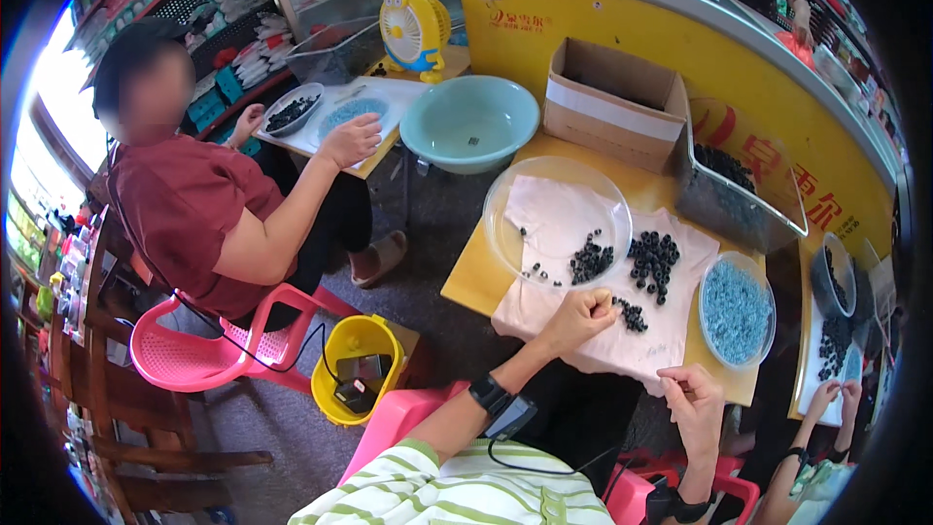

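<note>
My left hand (580,319) is closed in a pinch over the pink cloth (544,204), beside a small cluster of black bead-like pieces (632,315). What it pinches, if anything, is too small to make out. My right hand (694,406) is at the cloth's near right edge, thumb and forefinger together; I cannot see what lies between them. A larger pile of round black pieces (653,262) rests on the cloth. More black pieces are in a shallow clear round tray (496,224) ahead of my left hand. Beyond my right hand stands a clear tub of tiny light-blue pieces (737,311).
A cardboard box (612,102), a clear bin with black pieces (729,204) and a blue-green basin (469,117) stand at the back. Left, a person in a dark red shirt (209,219) sits by a yellow fan (413,29). Another person's hands (836,397) work at right.
</note>
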The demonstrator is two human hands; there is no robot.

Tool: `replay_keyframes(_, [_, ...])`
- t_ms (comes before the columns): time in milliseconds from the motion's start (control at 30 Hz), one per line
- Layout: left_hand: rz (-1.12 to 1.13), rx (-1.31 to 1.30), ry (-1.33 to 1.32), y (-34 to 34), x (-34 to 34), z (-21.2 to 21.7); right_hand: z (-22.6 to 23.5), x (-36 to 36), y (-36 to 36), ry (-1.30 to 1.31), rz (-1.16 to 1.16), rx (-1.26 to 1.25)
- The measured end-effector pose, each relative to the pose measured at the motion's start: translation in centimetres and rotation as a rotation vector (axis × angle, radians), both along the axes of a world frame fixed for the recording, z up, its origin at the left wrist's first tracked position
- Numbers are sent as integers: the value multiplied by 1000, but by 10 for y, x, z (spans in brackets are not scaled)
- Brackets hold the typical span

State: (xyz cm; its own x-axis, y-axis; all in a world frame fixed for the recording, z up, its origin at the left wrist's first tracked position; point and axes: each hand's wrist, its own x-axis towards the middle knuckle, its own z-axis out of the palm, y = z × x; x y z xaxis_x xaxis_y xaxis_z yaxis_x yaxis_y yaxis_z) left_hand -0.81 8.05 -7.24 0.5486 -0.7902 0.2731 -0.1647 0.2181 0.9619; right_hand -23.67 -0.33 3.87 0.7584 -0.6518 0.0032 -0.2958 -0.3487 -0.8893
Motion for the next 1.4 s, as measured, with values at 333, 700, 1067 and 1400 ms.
replay_keyframes(333, [12, -66, 18, -5, 2, -5, -2, -39, 30, -4, 12, -53])
replay_keyframes(700, [42, -61, -62, -4, -1, -5, 27, -59, 47, -74, -50, -63])
replay_keyframes(1067, [63, 0, -32, 3, 0, -1, 158, -66, 52, -525, 200, -894])
replay_keyframes(1400, [58, 40, -33, 2, -5, 12, 156, -16, 17, -463, 294, -897])
